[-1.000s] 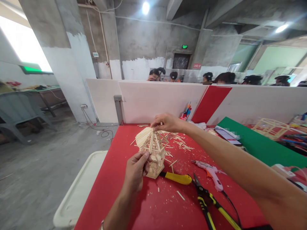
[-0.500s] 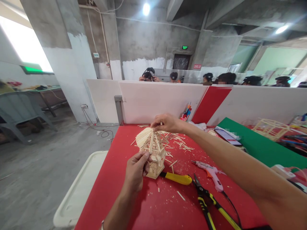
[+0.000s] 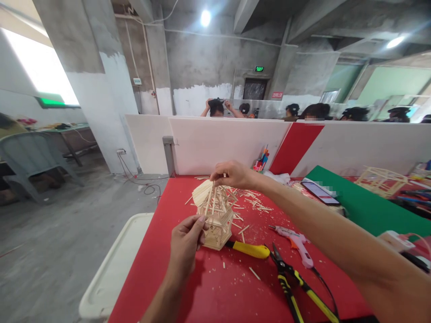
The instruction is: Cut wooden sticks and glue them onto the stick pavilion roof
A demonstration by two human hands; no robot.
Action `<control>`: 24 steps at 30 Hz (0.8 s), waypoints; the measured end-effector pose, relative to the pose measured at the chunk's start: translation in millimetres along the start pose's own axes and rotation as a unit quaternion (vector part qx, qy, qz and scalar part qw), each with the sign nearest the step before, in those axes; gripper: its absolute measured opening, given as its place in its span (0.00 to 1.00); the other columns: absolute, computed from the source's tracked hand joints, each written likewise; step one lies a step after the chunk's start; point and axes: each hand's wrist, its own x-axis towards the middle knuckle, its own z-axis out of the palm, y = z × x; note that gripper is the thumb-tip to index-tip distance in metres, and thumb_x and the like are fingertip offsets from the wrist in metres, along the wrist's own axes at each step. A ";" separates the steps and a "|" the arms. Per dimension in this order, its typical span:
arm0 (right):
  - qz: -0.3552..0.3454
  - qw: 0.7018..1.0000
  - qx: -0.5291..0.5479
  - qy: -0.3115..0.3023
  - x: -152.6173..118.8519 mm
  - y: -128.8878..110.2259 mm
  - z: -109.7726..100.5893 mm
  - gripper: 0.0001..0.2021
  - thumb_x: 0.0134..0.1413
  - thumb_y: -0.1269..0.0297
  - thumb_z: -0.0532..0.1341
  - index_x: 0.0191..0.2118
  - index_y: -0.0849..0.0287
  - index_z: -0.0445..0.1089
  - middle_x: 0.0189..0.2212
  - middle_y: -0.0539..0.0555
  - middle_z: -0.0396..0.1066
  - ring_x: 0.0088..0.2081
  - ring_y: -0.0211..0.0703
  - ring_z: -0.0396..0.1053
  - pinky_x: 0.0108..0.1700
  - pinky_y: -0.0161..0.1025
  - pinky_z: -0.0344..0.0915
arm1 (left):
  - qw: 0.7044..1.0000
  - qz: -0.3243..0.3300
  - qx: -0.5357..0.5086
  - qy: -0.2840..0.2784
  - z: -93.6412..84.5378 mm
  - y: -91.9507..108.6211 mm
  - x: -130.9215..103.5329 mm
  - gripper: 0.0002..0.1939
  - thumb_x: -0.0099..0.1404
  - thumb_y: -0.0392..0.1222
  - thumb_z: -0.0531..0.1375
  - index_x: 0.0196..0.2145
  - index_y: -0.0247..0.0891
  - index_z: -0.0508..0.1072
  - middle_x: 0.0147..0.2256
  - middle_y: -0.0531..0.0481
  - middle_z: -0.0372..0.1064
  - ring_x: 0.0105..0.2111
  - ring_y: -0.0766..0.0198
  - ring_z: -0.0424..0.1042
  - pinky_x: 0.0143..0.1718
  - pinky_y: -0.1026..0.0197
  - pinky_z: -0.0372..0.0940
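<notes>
Closest on my feed: shears (image 3: 285,268) w/ black-and-yellow grips, handles apart, on red tabletop (image 3: 232,296). Just beyond, pink glue gun (image 3: 298,242), its cable running to the near side. Yellow handle (image 3: 251,250) lies btwn shears and stick model (image 3: 218,233), its black end next to the model's base.

L hand (image 3: 186,237): I have thumb and fingers pinching the lower end of a wooden stick (image 3: 208,201). Stick leans along the near-left side of the roof ribs; contact w/ the ribs I can't confirm. Model stands upright on the tabletop, beside L hand, below R hand (image 3: 232,174); close-set sticks cover the roof's far-left side. R hand: fingers curled, tips pinching the stick's upper end near the roof peak.

Past the model I note loose sticks (image 3: 258,204), scattered. To the R: phone (image 3: 319,192) by the green sheet (image 3: 357,208), w/ a second stick frame (image 3: 382,181) at its far edge. Pen holder (image 3: 261,162) is by the white partition (image 3: 225,143). Behind that, several people (image 3: 314,110); one has both arms raised to the head
</notes>
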 end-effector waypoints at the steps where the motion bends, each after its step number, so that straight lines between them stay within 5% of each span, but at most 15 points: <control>1: -0.002 1.000 0.002 0.001 -1.3 -2.5 0.5 0.05 0.47 0.71 0.65 0.33 0.60 0.75 0.29 0.50 0.74 0.31 0.34 0.67 0.36 0.32 0.61 | 1.000 0.008 0.011 -0.001 -0.6 1.9 -2.5 0.16 0.50 0.51 0.67 0.23 0.33 0.74 0.19 0.53 0.66 0.14 0.75 0.56 0.13 0.71 0.48; 9: -0.032 0.999 0.005 0.004 -40.0 -34.0 7.3 0.03 0.51 0.70 0.64 0.33 0.60 0.74 0.30 0.50 0.74 0.31 0.34 0.69 0.35 0.30 0.62 | 0.970 0.117 0.205 -0.054 8.6 8.4 -24.8 0.17 0.58 0.51 0.59 0.22 0.34 0.75 0.15 0.52 0.65 0.16 0.69 0.62 0.17 0.68 0.57; 15: -0.010 0.998 -0.046 0.031 -89.6 -57.7 25.7 0.03 0.51 0.72 0.62 0.29 0.60 0.73 0.26 0.50 0.71 0.31 0.36 0.66 0.36 0.34 0.60 | 0.965 0.088 0.232 -0.090 29.0 -7.7 -44.5 0.13 0.58 0.48 0.58 0.27 0.35 0.75 0.20 0.51 0.71 0.17 0.65 0.70 0.19 0.65 0.64; 19: 0.015 0.994 -0.079 0.068 -119.7 -70.4 37.7 0.04 0.53 0.71 0.60 0.30 0.61 0.73 0.27 0.52 0.70 0.33 0.39 0.65 0.38 0.36 0.60 | 0.968 0.090 0.220 -0.082 43.6 -15.7 -58.5 0.14 0.58 0.48 0.57 0.25 0.35 0.73 0.20 0.53 0.69 0.14 0.69 0.65 0.17 0.66 0.62; 24: 0.067 0.985 -0.091 0.134 -152.5 -85.7 44.7 0.06 0.56 0.71 0.59 0.33 0.63 0.73 0.29 0.54 0.70 0.34 0.40 0.66 0.39 0.36 0.61 | 0.935 0.199 0.284 -0.070 56.8 -25.4 -74.1 0.14 0.61 0.45 0.55 0.22 0.36 0.71 0.17 0.56 0.61 0.16 0.70 0.59 0.19 0.68 0.55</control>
